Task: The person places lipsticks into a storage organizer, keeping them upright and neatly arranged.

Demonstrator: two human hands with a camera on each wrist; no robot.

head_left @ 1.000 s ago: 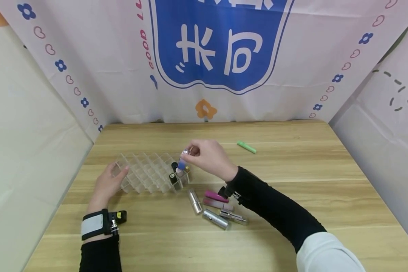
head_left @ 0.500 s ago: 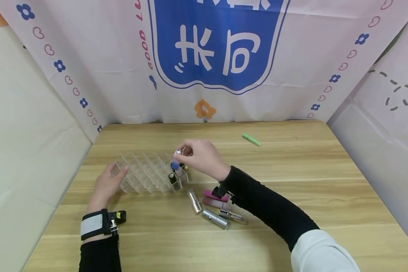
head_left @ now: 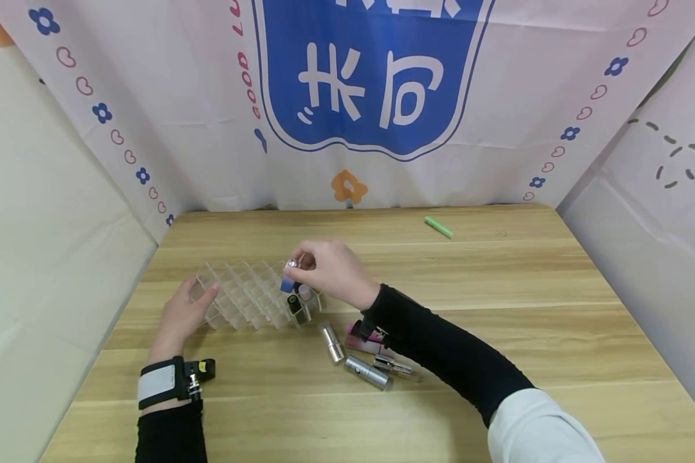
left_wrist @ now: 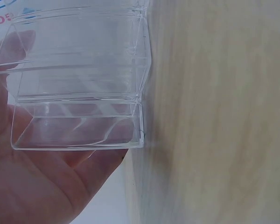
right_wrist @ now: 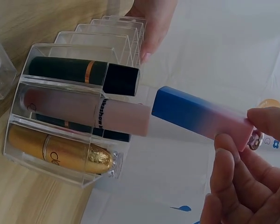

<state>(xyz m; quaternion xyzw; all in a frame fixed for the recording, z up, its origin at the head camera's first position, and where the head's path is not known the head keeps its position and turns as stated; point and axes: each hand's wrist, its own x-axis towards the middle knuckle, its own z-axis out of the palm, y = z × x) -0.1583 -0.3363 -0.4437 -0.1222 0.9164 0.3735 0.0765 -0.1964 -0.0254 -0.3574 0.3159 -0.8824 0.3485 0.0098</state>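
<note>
My left hand (head_left: 181, 314) grips the left end of a clear, diamond-celled lipstick organizer (head_left: 244, 297), thumb on the near side. The left wrist view shows bare cells (left_wrist: 79, 84) against the palm. Above the organizer's right end, my right hand (head_left: 333, 270) pinches a square lipstick tube (right_wrist: 196, 112) by its pink, silver-knobbed end. Its blue end points down toward the cells. Right of it, the organizer holds a dark green tube with a black cap (right_wrist: 67, 71), a pale pink lip gloss (right_wrist: 84, 109), a gold lipstick (right_wrist: 51, 147) and another dark tube partly hidden behind the gloss.
Silver lipsticks (head_left: 331, 344) (head_left: 367, 373) and a silver-and-clear tube (head_left: 396, 368) lie in front of the organizer. Pink tubes (head_left: 366, 346) lie partly under the right wrist. A green tube (head_left: 438, 227) is near the table's back, before a printed cloth (head_left: 208, 167).
My right hand has moved left over the organizer with the blue-and-pink lipstick. The green tube has rolled toward the back right. My left hand stays in place.
</note>
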